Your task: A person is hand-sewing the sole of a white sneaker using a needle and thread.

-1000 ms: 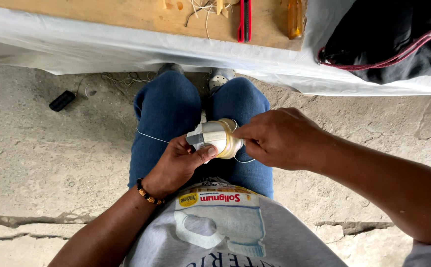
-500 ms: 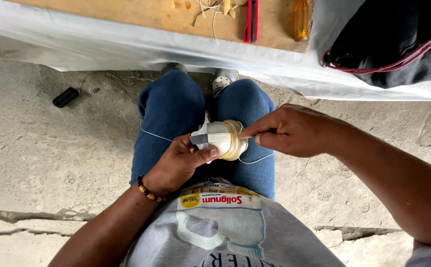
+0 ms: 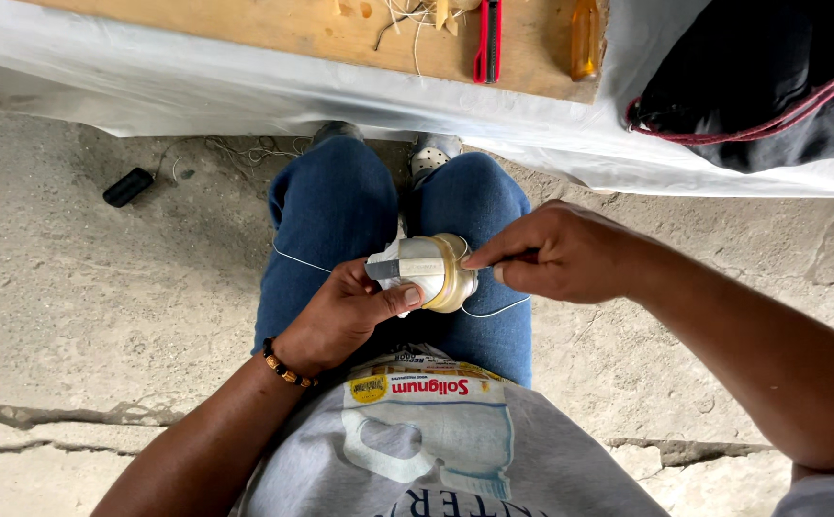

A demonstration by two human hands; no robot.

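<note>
Closest in, a grey printed shirt point(image 3: 436, 450) fills the bottom edge, and both forearms come up from it over the lap. The left hand point(image 3: 345, 311), with a beaded bracelet point(image 3: 283, 366) at the wrist, is closed around a small pale spool-like object point(image 3: 431, 270) wrapped in cream thread, thumb pressed on its side. The object sits above the blue jeans point(image 3: 331, 220), between the knees and just in front of the shirt. The right hand point(image 3: 561, 251) is closed in a pinch, fingertips touching the object's right end and gripping a thin thread point(image 3: 498, 308) that loops down under it; another strand runs off leftwards across the thigh.

Either side of the legs, rough cracked concrete floor point(image 3: 101, 316) lies open, wider on the left, with a crack running across near the bottom. A small black object point(image 3: 128, 187) lies on it well to the left, near a tangle of thin cord.

Beyond the knees and shoes, a white plastic sheet point(image 3: 245, 91) hangs over a low edge. On top rests a wooden board point(image 3: 360, 29) carrying a red utility knife point(image 3: 488, 38), an amber-handled tool point(image 3: 585, 38) and loose thread scraps. A dark bag point(image 3: 752, 77) sits at the far right.
</note>
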